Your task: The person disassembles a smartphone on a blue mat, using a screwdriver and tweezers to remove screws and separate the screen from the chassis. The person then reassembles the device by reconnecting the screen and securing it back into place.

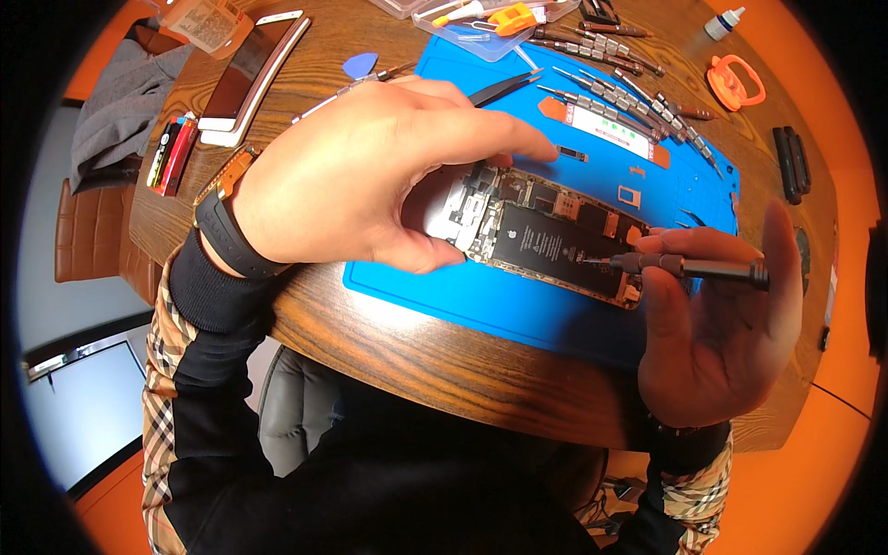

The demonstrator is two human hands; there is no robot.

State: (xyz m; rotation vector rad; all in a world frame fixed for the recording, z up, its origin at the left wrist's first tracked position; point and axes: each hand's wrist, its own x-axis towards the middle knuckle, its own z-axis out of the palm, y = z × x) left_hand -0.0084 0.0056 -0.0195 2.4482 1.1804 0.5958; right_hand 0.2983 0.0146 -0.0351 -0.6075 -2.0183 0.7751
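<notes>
An opened smartphone (530, 217) lies on a blue work mat (407, 294), its inside facing up and a black battery (546, 245) showing along its middle. My left hand (324, 176) curves round the phone's left end, with the thumb at its near edge and the forefinger stretched past its far edge. In my right hand (717, 342) a slim dark screwdriver (689, 267) is pinched between thumb and fingers. It lies nearly level, its tip pointing left above the battery's right part; I cannot tell whether it touches.
Several screwdrivers (606, 97) and black tweezers (504, 88) lie at the mat's far side. A small SIM tray (629, 195) sits beyond the phone. An orange suction cup (735, 81) is at far right; another phone (252, 79) and lighters (173, 153) are at left.
</notes>
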